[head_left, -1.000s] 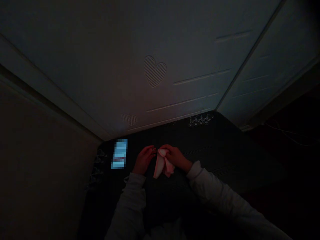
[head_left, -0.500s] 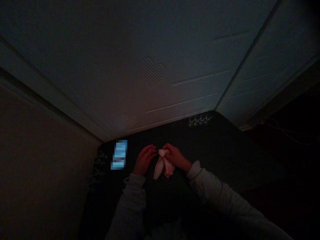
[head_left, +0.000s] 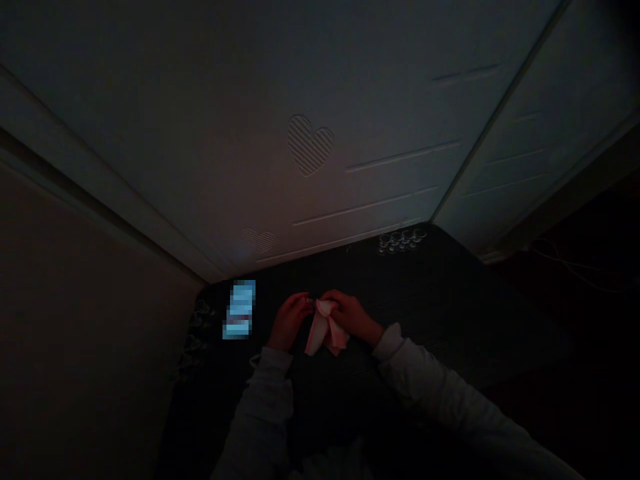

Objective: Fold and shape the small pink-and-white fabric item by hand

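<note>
The scene is very dark. My right hand (head_left: 353, 317) is closed round a pale pink cloth (head_left: 323, 331) that hangs down from it over a dark table (head_left: 450, 300). My left hand (head_left: 289, 320) is curled with its fingertips pinched at the top of the cloth, right against my right hand. What the left fingertips hold there is too small and dark to make out. Both arms wear light grey sleeves.
A lit phone screen (head_left: 240, 309) lies on the table left of my left hand. Several small clear glasses (head_left: 400, 240) stand at the table's far edge, and more glass items (head_left: 195, 333) line its left edge. A pale panelled wall with a heart relief (head_left: 309, 143) rises behind.
Both hands stay together on the cloth with only slight finger shifts. The view has barely moved.
</note>
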